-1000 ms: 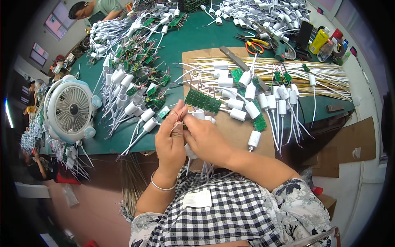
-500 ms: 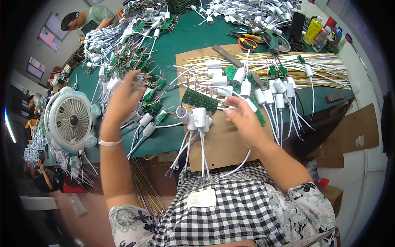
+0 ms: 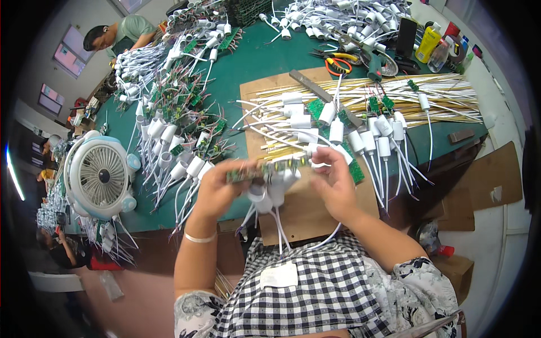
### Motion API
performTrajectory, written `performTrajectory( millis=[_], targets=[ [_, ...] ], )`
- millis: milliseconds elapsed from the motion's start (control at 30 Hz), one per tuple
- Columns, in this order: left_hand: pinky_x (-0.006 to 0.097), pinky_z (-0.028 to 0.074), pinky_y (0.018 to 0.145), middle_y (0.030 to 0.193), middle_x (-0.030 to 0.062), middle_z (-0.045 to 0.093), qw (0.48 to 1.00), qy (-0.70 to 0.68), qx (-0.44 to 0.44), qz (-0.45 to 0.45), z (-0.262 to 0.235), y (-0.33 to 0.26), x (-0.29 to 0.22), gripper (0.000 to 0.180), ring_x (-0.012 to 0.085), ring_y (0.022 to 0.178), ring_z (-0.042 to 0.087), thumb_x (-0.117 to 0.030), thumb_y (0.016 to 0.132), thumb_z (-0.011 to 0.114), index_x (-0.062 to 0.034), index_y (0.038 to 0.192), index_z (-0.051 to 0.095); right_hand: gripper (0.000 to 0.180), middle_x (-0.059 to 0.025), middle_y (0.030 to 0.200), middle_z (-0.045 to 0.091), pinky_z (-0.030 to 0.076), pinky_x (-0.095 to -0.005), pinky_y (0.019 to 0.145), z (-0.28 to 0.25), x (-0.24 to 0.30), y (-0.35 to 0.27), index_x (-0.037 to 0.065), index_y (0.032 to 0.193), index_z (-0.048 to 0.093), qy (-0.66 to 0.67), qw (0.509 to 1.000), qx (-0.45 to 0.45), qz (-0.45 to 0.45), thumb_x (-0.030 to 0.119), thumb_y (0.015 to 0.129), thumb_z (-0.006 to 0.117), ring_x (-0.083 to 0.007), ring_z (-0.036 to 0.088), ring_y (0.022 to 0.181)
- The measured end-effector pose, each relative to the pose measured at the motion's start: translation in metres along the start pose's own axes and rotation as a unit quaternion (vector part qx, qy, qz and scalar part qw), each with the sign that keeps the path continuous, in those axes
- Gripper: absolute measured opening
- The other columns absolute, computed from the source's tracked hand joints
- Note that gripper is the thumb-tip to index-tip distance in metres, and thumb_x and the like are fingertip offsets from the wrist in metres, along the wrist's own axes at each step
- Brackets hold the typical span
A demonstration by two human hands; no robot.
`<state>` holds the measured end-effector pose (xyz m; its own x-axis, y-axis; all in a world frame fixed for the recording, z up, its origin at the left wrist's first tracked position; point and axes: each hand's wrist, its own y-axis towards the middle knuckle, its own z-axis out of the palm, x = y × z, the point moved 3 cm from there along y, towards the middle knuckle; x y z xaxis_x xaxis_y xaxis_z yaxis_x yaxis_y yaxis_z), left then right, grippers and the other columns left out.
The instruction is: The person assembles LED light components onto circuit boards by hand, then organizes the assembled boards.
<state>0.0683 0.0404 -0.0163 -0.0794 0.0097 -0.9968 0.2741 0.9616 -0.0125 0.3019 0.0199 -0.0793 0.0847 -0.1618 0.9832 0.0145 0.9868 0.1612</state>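
Note:
My left hand (image 3: 218, 190) grips the left end of a green circuit board panel (image 3: 243, 173), which is tilted and slightly blurred, with small parts along it. White cylindrical sockets (image 3: 260, 200) with white cables hang beneath the panel, over a brown board (image 3: 304, 211). Just right of the panel is my right hand (image 3: 337, 188), its fingers curved and apart, with nothing visibly held. More white sockets (image 3: 336, 130) and green circuit boards (image 3: 356, 170) lie beyond and beside that hand.
At left, a pile of wired sockets (image 3: 163, 132) covers the green table (image 3: 265, 53) near a fan (image 3: 103, 176). Yellow and white strips (image 3: 445, 101) lie at right under a metal bar (image 3: 315, 90). Pliers (image 3: 338, 63) and bottles (image 3: 428, 44) stand farther back. A co-worker (image 3: 127, 34) sits far left.
My left hand has come down from the pile and taken hold of the panel, which has turned from face-up to tilted. My right hand's fingers have moved off the panel's right end.

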Motion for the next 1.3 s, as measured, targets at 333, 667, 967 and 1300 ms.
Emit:
performTrajectory(
  millis=[333, 667, 967, 1300],
  targets=[
    [0.035, 0.045, 0.091, 0.115, 0.0185, 0.060, 0.970, -0.132, 0.113, 0.172, 0.023, -0.038, -0.032, 0.038, 0.0254, 0.107, 0.058, 0.003, 0.076, 0.060, 0.0014, 0.114, 0.056, 0.035, -0.0122, 0.095, 0.061, 0.044, -0.0371, 0.078, 0.015, 0.060, 0.002, 0.006, 0.113, 0.055, -0.152, 0.931, 0.246, -0.221, 0.011, 0.079, 0.061, -0.0293, 0.058, 0.091],
    [0.031, 0.048, 0.085, 0.112, 0.0152, 0.061, 0.976, -0.139, 0.027, 0.165, 0.035, -0.040, -0.019, 0.030, 0.0189, 0.099, 0.060, 0.007, 0.084, 0.055, 0.0051, 0.114, 0.056, 0.022, -0.0074, 0.079, 0.067, 0.048, -0.0232, 0.063, 0.026, 0.054, 0.000, -0.001, 0.099, 0.054, -0.056, 0.980, 0.189, 0.001, 0.019, 0.091, 0.056, -0.0099, 0.063, 0.071],
    [0.033, 0.050, 0.083, 0.103, 0.0149, 0.061, 0.988, 0.058, 0.030, 0.143, 0.061, -0.036, -0.021, 0.029, 0.0209, 0.089, 0.062, 0.004, 0.085, 0.054, 0.0049, 0.114, 0.052, 0.026, -0.0031, 0.066, 0.059, 0.039, -0.0239, 0.050, -0.007, 0.027, 0.029, 0.001, 0.090, 0.054, -0.089, 0.992, -0.081, 0.031, 0.028, 0.092, 0.053, -0.0062, 0.049, 0.054],
    [0.041, 0.052, 0.086, 0.112, 0.0172, 0.053, 0.977, -0.150, -0.077, 0.127, -0.003, -0.046, -0.020, 0.029, 0.0261, 0.101, 0.057, 0.002, 0.079, 0.055, 0.0025, 0.107, 0.050, 0.035, -0.0027, 0.068, 0.050, 0.047, -0.0303, 0.062, -0.261, 0.139, 0.108, 0.004, 0.109, 0.048, -0.235, 0.956, -0.162, 0.063, 0.026, 0.085, 0.061, -0.0142, 0.057, 0.067]
  ],
)
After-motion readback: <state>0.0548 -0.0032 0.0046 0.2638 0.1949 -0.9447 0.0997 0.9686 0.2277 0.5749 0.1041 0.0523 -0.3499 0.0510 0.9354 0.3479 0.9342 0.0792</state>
